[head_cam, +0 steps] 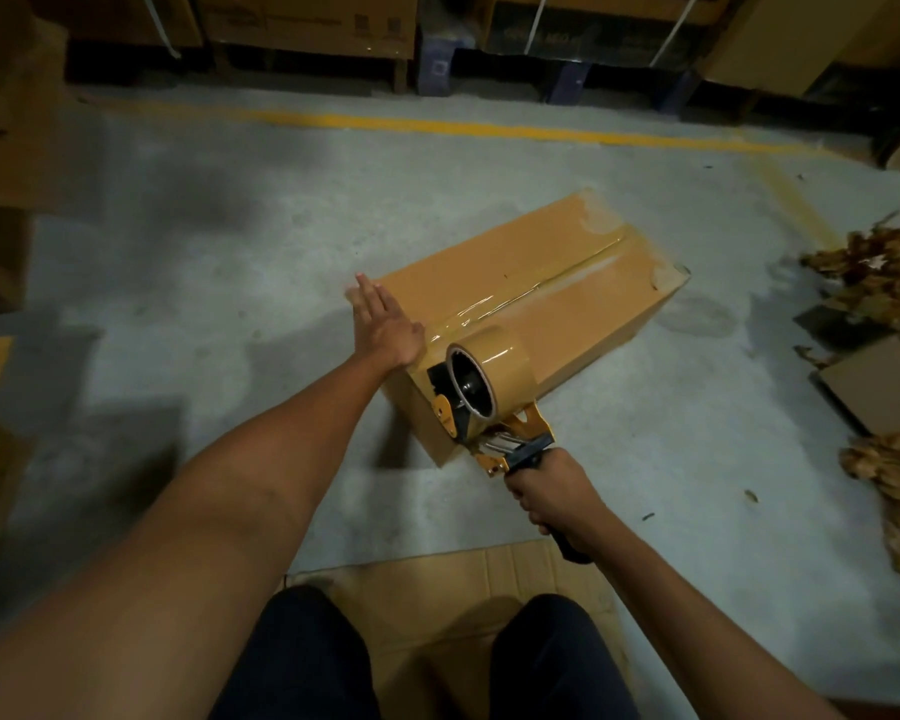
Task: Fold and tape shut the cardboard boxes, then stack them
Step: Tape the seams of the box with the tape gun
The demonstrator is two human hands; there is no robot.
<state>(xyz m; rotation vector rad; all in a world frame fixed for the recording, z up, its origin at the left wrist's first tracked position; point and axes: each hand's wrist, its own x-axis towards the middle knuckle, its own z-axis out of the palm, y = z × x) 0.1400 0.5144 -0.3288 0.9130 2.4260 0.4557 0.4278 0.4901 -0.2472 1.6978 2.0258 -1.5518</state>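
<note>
Head view: a person kneeling on flattened cardboard [468, 579] seals a box [531, 324] lying on the concrete floor [230, 210] of a storeroom. The left hand [385, 324] lies flat on the box top near its left edge, fingers straight and close together, steadying it. The right hand [552, 491] is wrapped tight around the handle of a tape gun [481, 392], whose roll sits at the near end of the box. A glossy strip of tape [552, 285] covers the centre seam from the far end to the roll. Dry leaves [884, 272] litter the floor at right, well apart from the box. Judged from here, the risk lies at the near edge: a slack or crooked pull down the end face could wrinkle the tape or leave it torn unevenly, and the seam loose.
</note>
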